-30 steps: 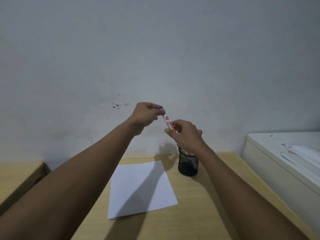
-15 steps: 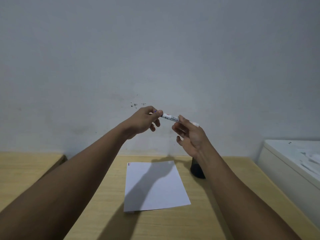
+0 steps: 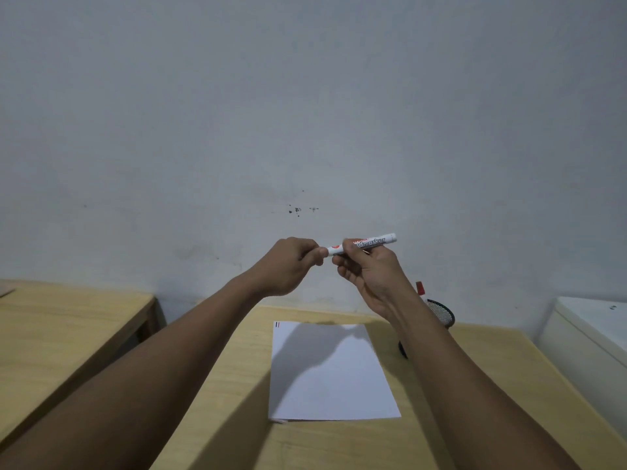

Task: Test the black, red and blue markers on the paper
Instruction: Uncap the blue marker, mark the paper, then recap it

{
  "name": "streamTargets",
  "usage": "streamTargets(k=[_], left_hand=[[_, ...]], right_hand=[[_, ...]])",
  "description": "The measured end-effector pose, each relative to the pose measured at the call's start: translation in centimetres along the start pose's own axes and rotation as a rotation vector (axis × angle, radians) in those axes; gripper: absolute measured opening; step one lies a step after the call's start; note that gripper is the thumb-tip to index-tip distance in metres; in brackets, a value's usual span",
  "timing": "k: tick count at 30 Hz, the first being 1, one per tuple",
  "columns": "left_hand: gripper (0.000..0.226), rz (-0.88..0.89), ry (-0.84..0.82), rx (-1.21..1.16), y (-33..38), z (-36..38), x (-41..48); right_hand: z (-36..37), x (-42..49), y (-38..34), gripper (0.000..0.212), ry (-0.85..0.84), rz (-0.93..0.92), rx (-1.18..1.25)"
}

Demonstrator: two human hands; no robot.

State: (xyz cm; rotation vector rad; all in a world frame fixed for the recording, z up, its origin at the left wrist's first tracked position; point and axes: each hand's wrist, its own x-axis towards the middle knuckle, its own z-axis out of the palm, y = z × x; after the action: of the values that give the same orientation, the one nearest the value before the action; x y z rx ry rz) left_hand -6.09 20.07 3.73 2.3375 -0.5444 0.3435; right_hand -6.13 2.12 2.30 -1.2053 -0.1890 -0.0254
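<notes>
Both hands hold one white marker (image 3: 371, 243) level in the air in front of the wall. My right hand (image 3: 368, 273) grips its barrel. My left hand (image 3: 291, 264) is closed around the marker's left end, which hides the cap; earlier frames showed it as blue. Below, a white sheet of paper (image 3: 330, 378) lies on the wooden table (image 3: 481, 378), with small black and red marks (image 3: 278, 324) at its far left corner. A red-capped marker (image 3: 420, 288) sticks up from a black mesh pen holder (image 3: 441, 313), partly behind my right forearm.
A second wooden table (image 3: 68, 320) stands at the left, separated by a gap. A white box-like surface (image 3: 590, 334) sits at the right edge. A plain grey wall with small dark specks (image 3: 297, 210) fills the upper view.
The marker has turned from steeply tilted to nearly level, and my left hand has closed fully over its left end. The view has shifted so the paper and holder appear lower and more to the right.
</notes>
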Motion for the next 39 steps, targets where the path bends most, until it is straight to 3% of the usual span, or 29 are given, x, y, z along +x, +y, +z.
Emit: streamTargets(k=[5, 9, 16, 19, 22, 27, 39], left_hand=[[0.051, -0.072, -0.03, -0.111, -1.7, -0.6, -0.6], [0.039, -0.204, -0.072, -0.265, -4.6, -0.4, -2.0], [0.018, -0.216, -0.023, 0.057, -11.1, 2.0, -5.9], [0.026, -0.17, -0.056, 0.267, -13.4, 3.9, -8.9], [0.042, -0.161, -0.122, 0.37, -14.3, 5.5, -10.7], [0.037, -0.085, -0.18, 0.46, -15.3, 7.0, -10.1], [0.046, -0.029, -0.214, 0.486, -16.3, 7.5, -9.7]], right_hand=[[0.5, 0.2, 0.7, 0.005, -0.041, -0.066, -0.029], [0.1, 0.4, 1.0, 0.004, -0.015, -0.134, -0.114], [0.5, -0.1, 5.8, 0.012, 0.04, -0.058, -0.189], [0.9, -0.2, 9.2, 0.02, 0.046, 0.024, -0.329], [1.1, 0.3, 12.3, 0.012, 0.04, 0.085, -0.367], [1.3, 1.9, 14.7, 0.01, 0.007, 0.168, -0.375], [0.8, 4.4, 18.0, 0.019, -0.053, 0.081, -0.687]])
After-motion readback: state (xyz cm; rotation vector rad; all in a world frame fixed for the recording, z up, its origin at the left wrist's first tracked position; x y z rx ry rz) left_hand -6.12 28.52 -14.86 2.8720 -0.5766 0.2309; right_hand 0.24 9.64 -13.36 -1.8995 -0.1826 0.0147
